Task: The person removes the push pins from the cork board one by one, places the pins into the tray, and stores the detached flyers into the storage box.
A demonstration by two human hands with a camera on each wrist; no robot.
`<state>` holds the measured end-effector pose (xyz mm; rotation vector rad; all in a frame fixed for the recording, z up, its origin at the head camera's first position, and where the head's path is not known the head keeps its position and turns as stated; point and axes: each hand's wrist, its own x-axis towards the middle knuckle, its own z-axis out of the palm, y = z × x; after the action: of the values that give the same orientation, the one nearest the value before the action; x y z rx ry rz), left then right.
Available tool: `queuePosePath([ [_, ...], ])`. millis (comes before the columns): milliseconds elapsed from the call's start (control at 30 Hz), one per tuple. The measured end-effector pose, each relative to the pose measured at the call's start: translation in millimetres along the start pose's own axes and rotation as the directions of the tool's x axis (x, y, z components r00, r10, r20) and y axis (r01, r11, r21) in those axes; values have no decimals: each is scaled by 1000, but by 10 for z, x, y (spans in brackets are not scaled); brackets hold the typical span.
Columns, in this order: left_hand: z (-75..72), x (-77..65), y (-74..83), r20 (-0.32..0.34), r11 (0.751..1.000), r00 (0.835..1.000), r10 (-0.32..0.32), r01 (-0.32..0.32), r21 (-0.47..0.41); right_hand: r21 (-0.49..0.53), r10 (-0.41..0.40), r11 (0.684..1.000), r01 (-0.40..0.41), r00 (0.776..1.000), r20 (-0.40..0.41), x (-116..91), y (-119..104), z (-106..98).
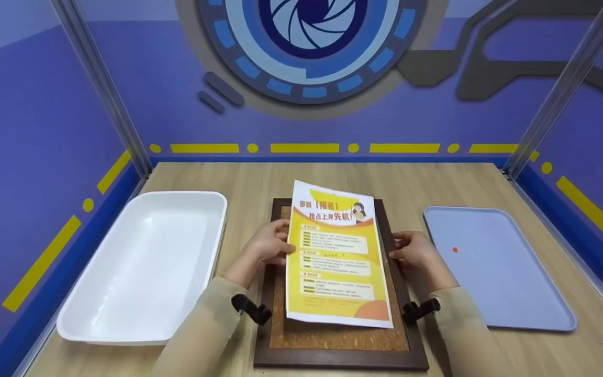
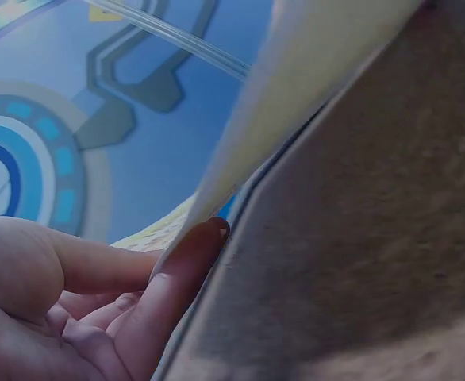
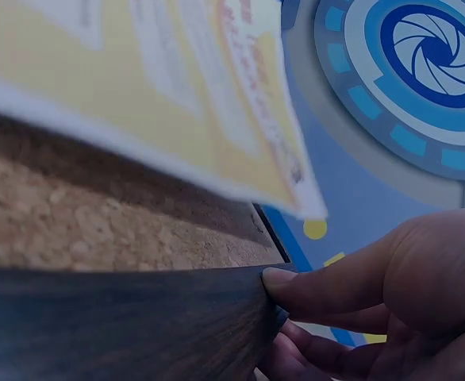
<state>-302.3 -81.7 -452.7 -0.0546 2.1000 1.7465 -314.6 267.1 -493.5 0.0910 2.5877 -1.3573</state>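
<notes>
A printed yellow and white poster sheet (image 1: 335, 293) is above a cork board with a dark wooden frame (image 1: 341, 358). My left hand (image 1: 269, 243) pinches the sheet's left edge between thumb and fingers; the left wrist view shows the pinched paper (image 2: 296, 103) bending. On the other side, my right hand (image 1: 415, 249) grips the board's right frame bar (image 3: 137, 317), thumb on top and fingers below. From the right wrist, the sheet's near edge (image 3: 137, 151) stands apart from the cork (image 3: 97, 222) and casts a shadow on it.
To the left stands a deep white tray (image 1: 144, 272). A flat pale-blue tray (image 1: 505, 272) lies at the right, with a small red dot (image 1: 455, 250) on it. Printed panels (image 1: 280, 128) close off the wooden table (image 1: 259, 180) at the back and sides.
</notes>
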Motion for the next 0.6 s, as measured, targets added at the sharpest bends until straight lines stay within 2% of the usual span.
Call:
queuePosePath([
  [167,-182,-117,207,-34,998,999,25,-27,-50,9,-25,1000,25,1000,-2,-10,24,-2],
  [333,-441,-270,401,-56,996,997,48,-52,-68,13,-57,998,57,998,-4,-13,31,-6],
  [500,-802,-413,445,-66,993,991,115,-117,-30,-25,-46,999,46,999,-9,-11,30,-9],
  [600,-1042,-480,412,-77,994,991,113,-113,5,-31,-33,999,33,999,-9,-10,28,-12],
])
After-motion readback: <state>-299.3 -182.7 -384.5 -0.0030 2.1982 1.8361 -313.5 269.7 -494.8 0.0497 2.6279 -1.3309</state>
